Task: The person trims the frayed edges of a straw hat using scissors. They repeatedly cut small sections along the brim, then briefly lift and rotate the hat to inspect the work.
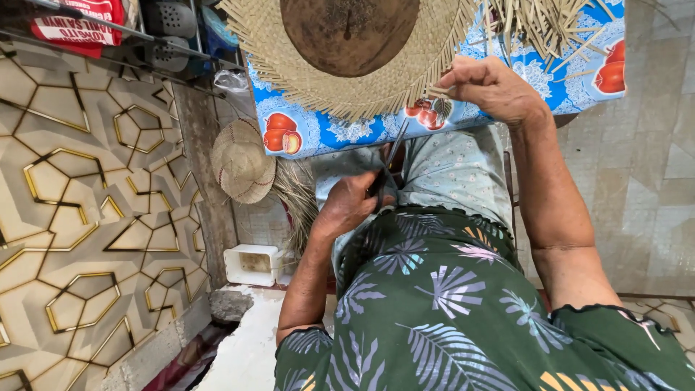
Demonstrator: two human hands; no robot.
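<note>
A half-woven straw hat (347, 80) lies on the table under a round brown wooden block (349, 30), its loose strands fanning out. My right hand (489, 87) pinches a strand at the hat's right edge. Down on my lap, my left hand (347, 206) is closed around a pair of dark scissors (387, 163) that point up toward the table edge. I wear a green leaf-print top and pale floral trousers.
The table's blue fruit-print cloth (550, 80) carries a heap of loose straw strips (550, 25) at the back right. A finished straw hat (242, 161) leans by a wall at left, above a white plastic box (251, 264). A wire rack (145, 36) stands top left.
</note>
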